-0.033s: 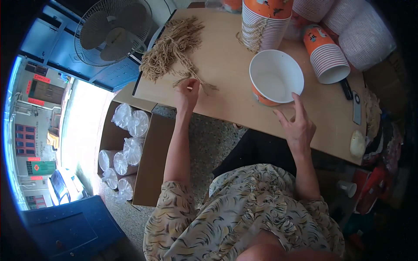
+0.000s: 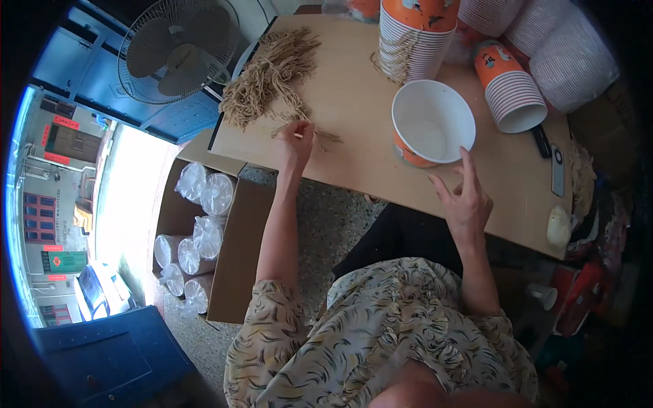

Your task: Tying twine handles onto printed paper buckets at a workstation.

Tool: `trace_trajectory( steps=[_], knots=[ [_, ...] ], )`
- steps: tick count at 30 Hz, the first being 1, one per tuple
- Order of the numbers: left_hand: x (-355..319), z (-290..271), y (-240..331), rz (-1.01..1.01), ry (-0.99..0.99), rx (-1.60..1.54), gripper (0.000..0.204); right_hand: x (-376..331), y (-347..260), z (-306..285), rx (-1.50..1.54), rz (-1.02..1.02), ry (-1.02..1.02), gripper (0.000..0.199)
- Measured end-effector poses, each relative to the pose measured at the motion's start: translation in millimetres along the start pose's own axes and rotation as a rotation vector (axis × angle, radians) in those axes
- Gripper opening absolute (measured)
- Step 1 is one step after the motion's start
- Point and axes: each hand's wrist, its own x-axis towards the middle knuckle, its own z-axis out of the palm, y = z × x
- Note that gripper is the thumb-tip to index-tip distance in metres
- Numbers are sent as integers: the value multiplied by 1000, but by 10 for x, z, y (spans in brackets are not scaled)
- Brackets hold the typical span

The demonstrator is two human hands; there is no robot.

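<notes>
A pile of tan twisted cords (image 2: 262,81) lies at the table's left end, with loose strands trailing toward the near edge. My left hand (image 2: 294,141) is pinched closed on the end of these strands. An orange and white paper bucket (image 2: 435,126) stands right of the middle, its wide white mouth tilted toward me. Beside its near right rim is my right hand (image 2: 468,197), thumb and forefinger apart and holding nothing. The forefinger tip is at the rim; whether it touches is unclear. Behind stands a tall stack of nested buckets (image 2: 416,51), tan cords hanging at its left side.
A second stack of buckets (image 2: 511,95) lies on its side at the right, near a grey remote control (image 2: 558,170). Bagged white containers (image 2: 575,64) fill the far right corner. Left of the table are a fan (image 2: 178,58) and a carton (image 2: 228,265) of wrapped cups.
</notes>
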Motion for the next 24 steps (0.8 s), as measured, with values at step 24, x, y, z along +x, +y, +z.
trace_trajectory(
  steps=[24],
  knots=[
    [-1425,90,1237,-166,-533,-377,6,-303,-62,-133,613,-276,-181,25]
  ],
)
